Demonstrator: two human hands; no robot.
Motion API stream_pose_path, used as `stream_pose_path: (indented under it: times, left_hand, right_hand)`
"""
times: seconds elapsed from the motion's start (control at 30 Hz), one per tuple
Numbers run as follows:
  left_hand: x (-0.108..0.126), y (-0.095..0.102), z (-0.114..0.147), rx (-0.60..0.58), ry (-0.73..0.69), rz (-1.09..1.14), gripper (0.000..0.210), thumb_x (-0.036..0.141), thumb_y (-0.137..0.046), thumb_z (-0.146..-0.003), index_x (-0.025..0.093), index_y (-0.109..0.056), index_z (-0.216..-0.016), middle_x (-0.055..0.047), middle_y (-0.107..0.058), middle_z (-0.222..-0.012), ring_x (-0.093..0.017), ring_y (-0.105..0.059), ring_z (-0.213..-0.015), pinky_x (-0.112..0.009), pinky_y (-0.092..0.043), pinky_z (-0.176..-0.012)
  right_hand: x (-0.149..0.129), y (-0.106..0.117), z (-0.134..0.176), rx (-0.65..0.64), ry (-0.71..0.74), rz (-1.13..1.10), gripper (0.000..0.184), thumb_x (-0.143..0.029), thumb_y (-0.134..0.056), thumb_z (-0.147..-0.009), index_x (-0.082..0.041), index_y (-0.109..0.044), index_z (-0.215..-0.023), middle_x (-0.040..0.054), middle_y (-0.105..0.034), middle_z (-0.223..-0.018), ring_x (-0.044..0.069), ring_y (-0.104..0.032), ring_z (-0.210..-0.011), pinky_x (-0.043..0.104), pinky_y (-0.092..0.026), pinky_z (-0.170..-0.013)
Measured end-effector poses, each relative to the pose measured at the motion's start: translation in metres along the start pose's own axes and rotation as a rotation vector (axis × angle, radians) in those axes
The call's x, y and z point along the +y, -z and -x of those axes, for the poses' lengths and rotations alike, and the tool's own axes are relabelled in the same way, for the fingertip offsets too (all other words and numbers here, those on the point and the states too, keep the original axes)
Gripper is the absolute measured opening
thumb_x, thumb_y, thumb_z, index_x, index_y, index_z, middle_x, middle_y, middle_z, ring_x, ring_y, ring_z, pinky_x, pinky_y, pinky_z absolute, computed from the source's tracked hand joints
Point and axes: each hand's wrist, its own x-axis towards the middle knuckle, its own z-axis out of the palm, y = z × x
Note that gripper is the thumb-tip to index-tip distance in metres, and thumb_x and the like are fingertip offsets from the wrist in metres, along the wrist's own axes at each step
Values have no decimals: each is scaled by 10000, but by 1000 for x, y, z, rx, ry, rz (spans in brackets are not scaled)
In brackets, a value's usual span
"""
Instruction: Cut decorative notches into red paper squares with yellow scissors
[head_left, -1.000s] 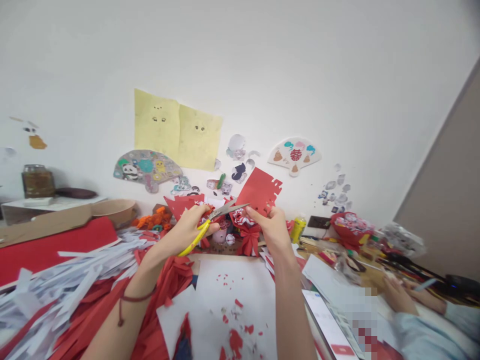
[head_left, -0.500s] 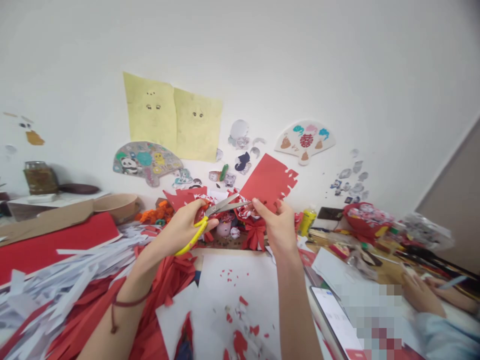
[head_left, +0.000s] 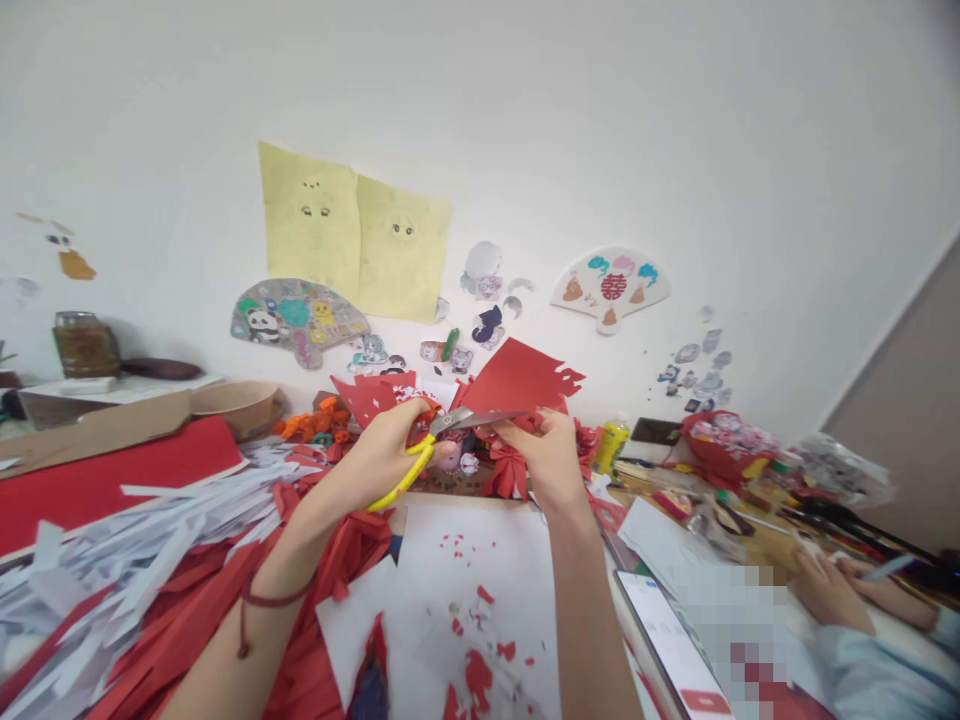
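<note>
My left hand [head_left: 390, 445] is closed round the yellow handles of a pair of scissors [head_left: 411, 474], whose metal blades point right. The blades meet the lower left edge of a red sheet of paper [head_left: 517, 376]; how far apart they stand is hard to see. My right hand [head_left: 546, 450] pinches that sheet along its lower edge. Notches are cut into the sheet's right side. Below both hands lies a white sheet [head_left: 480, 535] with small red scraps [head_left: 478, 678] scattered over it.
Heaps of white paper strips [head_left: 165, 530] and red paper strips [head_left: 202, 590] cover the left side. A phone [head_left: 664, 640] lies at right, near another person's hands [head_left: 832, 590]. Behind stand a yellow bottle [head_left: 612, 446], a red bouquet [head_left: 727, 445] and a round basket [head_left: 234, 408].
The red sheet has tipped flatter and come down, with its left edge now over the scissor blades. My right hand has turned and dropped slightly; the scissors have shifted a little right.
</note>
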Motion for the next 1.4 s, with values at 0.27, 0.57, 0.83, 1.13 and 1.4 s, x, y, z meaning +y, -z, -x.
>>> stream_pose_path:
  times: [0.27, 0.57, 0.83, 1.13, 1.4]
  left_hand:
    - [-1, 3, 1, -4, -3, -6, 299, 477, -569, -807, 198, -484, -876, -4, -551, -810, -154, -493, -691, -253, -355, -617]
    - [4, 4, 4, 0, -2, 8, 322, 499, -575, -802, 198, -464, -830, 15, -511, -755, -139, -453, -660, -244, -344, -598]
    - [1, 3, 3, 12, -23, 24, 298, 470, -583, -801, 197, -465, -818, 19, -518, -745, -133, -457, -655, -240, -358, -607]
    - [1, -1, 2, 7, -16, 62, 220, 375, -576, -812, 205, -436, -807, 37, -515, -717, -121, -450, -644, -225, -347, -595]
    - [9, -6, -1, 20, 37, 105, 254, 411, -558, -814, 203, -416, -780, 52, -461, -656, -113, -427, -597, -222, -342, -563]
  right_hand:
    - [2, 0, 2, 18, 11, 22, 197, -318, -794, -663, -176, -739, -787, 33, -740, -744, 204, -687, -671, 310, -558, -646]
    - [2, 1, 5, 46, 66, 47, 166, -278, -779, -682, -189, -752, -820, 20, -746, -800, 194, -684, -712, 300, -560, -672]
    - [3, 3, 5, 37, 86, 106, 186, -306, -759, -701, -170, -743, -827, 43, -744, -831, 218, -687, -779, 328, -553, -735]
    - [8, 2, 3, 114, 81, 112, 154, -317, -781, -683, -179, -712, -684, 11, -691, -659, 171, -632, -627, 280, -520, -616]
    - [13, -5, 0, 196, 151, 28, 184, -313, -788, -687, -173, -679, -638, -7, -654, -606, 136, -583, -571, 252, -477, -569]
